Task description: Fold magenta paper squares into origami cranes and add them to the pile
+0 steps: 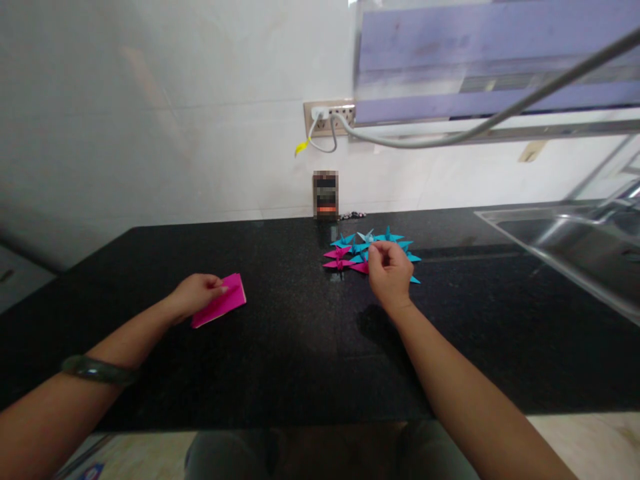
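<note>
On the left, my left hand [197, 295] is closed at the edge of a stack of pink origami paper [227, 303], the thumb and fingertips pinching at its top. My right hand [393, 270] is over a group of folded paper cranes, its fingers curled into a pinch. Whatever lies between those fingertips is hidden. Blue paper cranes [389, 235] stand behind and around that hand, with a paler crane [367, 236] among them. Pink paper cranes [340, 264] lie to its left, and one pink crane [361, 267] is partly covered by the hand.
A black countertop [295, 347] runs along a white tiled wall. At the back stand a blurred-out upright object [325, 195] and a beaded strand [353, 215]. A grey cable [425, 142] hangs from a wall socket [330, 119]. The steel sink [590, 247] is at right.
</note>
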### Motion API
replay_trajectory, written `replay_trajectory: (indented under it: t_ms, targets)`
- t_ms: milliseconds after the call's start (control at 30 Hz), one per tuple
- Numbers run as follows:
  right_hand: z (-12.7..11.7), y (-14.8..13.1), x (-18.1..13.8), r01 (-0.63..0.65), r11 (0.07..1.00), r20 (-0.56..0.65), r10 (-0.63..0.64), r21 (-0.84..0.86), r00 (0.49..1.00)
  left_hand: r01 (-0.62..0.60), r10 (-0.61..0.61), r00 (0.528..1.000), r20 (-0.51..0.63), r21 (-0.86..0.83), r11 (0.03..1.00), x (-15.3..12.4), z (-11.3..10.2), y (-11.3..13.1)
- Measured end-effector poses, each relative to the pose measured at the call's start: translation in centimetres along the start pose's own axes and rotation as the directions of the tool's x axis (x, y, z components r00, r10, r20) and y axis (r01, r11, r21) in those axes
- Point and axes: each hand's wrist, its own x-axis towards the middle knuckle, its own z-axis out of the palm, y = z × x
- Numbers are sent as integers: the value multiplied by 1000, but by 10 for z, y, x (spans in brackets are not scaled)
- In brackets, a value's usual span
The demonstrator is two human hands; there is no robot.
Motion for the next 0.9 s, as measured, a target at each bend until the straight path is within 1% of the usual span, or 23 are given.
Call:
replay_trajectory:
  t_ms: [33,100,133,167,200,233,267,300,333,367,400,433,467,500,567,633,700,733,767,800,833,867,900]
  targets:
    - [0,0,0,-5,1000,1,5,1,1000,20,-20,1000,-5,23,1000,0,-3,4]
    - [-1,-2,0,-18,1000,5,18,8,1000,6,12,983,-183,97,995,-3,-6,16]
    - [-1,-4,0,-29,999,15,29,15,999,-43,71,953,-295,99,994,-7,-6,24]
    - [-1,-6,-1,-49,998,41,47,30,998,-139,164,898,-407,90,986,-12,-4,34]
    - [0,-9,-1,-83,995,97,77,59,992,-276,285,827,-485,92,957,-18,0,45]
    - [0,-12,-2,-146,984,202,122,105,972,-390,382,750,-540,105,915,-25,6,56]
    - [1,-14,-4,-240,958,336,177,157,925,-477,457,683,-570,127,870,-33,13,67]
    - [2,-17,-6,-371,905,515,221,209,828,-532,511,657,-554,138,835,-41,21,79]
    - [3,-20,-8,-527,816,687,243,236,685,-578,560,640,-525,151,802,-48,30,89]
    - [5,-22,-10,-678,700,806,258,225,533,-616,603,632,-486,157,772,-55,40,98]
    - [7,-23,-13,-781,590,871,253,206,420,-650,638,627,-447,151,745,-60,49,106]
    - [9,-24,-15,-831,513,888,252,214,385,-677,664,630,-404,134,724,-64,58,113]
    - [10,-23,-16,-859,463,889,267,220,372,-693,675,643,-361,101,714,-66,67,118]
    - [12,-22,-17,-865,444,872,296,235,389,-710,689,653,-312,62,701,-67,75,121]
    - [15,-19,-18,-847,469,813,373,251,448,-728,707,670,-227,-17,685,-66,87,126]
    - [17,-14,-17,-828,503,756,435,246,489,-744,727,665,-169,-64,665,-61,93,128]
    - [17,-9,-16,-813,526,726,455,248,516,-744,726,667,-167,-115,658,-53,95,130]
    - [17,-8,-15,-804,539,717,454,252,529,-724,698,689,-198,-145,674,-48,94,130]
    - [17,-7,-15,-793,553,710,449,256,542,-676,625,733,-268,-187,713,-42,92,131]
    - [16,-6,-14,-782,568,705,443,257,553,-599,509,790,-341,-253,760,-37,91,131]
    - [16,-5,-14,-771,584,702,437,254,562,-504,372,847,-379,-351,789,-32,90,131]
    - [16,-5,-14,-760,599,700,431,250,570,-392,242,907,-345,-477,787,-28,89,132]
    - [16,-5,-14,-748,616,695,424,248,580,-260,130,960,-248,-616,744,-24,89,132]
